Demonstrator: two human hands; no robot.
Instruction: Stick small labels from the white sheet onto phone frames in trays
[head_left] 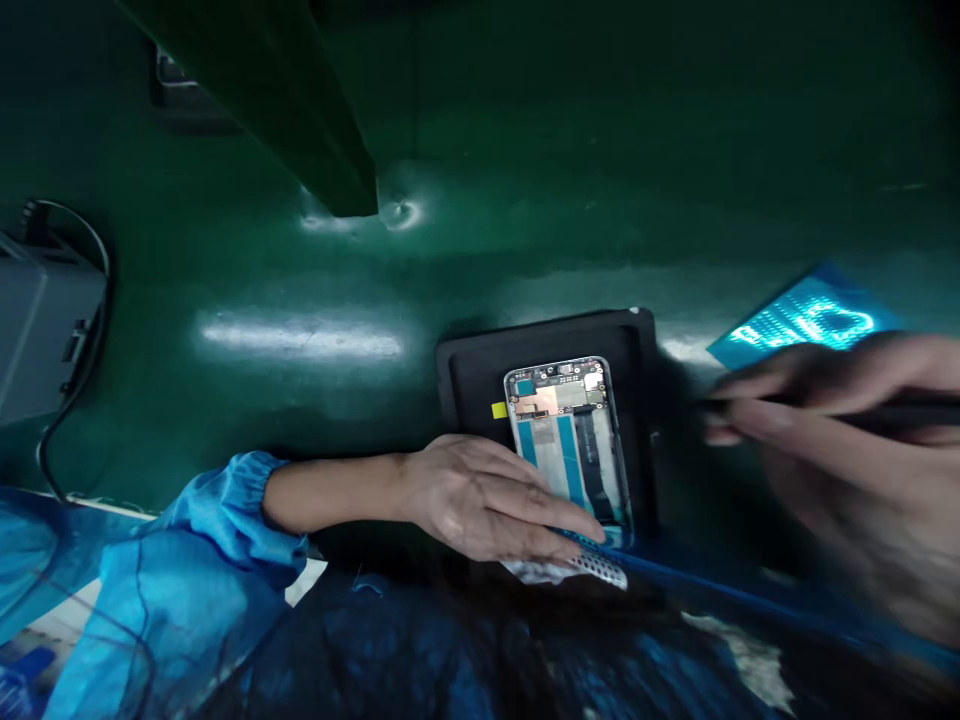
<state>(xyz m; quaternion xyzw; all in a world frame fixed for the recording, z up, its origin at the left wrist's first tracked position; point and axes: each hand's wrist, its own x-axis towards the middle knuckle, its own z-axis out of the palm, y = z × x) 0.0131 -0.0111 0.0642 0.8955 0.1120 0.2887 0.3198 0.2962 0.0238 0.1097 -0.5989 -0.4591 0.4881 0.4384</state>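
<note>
An opened phone (571,440), its back cover off so the circuit board and blue strips show, lies in a black tray (480,370) on the green bench. My left hand (487,497) rests flat at the phone's near left edge, fingers stretched out and touching its lower end. A white perforated piece (592,570) pokes out under those fingers. My right hand (840,420), blurred and close to the camera at the right, is closed round a thin dark tool (862,412) whose tip points left toward the tray.
A blue sheet with pale markings (806,322) lies right of the tray. A grey box with a black cable (37,320) stands at the left edge. A dark green beam (300,110) hangs over the far bench. My blue sleeve (187,560) fills the lower left.
</note>
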